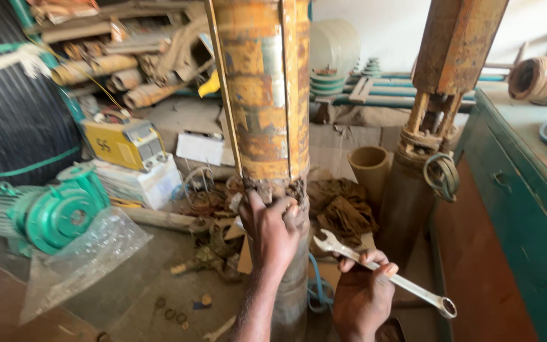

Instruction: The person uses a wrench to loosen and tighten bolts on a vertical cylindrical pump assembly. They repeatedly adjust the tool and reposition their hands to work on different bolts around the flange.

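We've got our left hand (272,235) wrapped around the pump (264,95), fingers curled tight right at the rough joint where the rusty yellow casing meets the darker lower section. The pump stands upright in front of us, dead centre. Our right hand (363,296) is closed on a spanner (384,273), gripping the middle of the shaft, open end pointing up-left near the pump but not touching it, ring end sticking out to the right. A second pump (438,95) stands just to the right, next to a green worktop (527,209). On the floor to the left sit a green motor (52,212) and a yellow welder (123,142).
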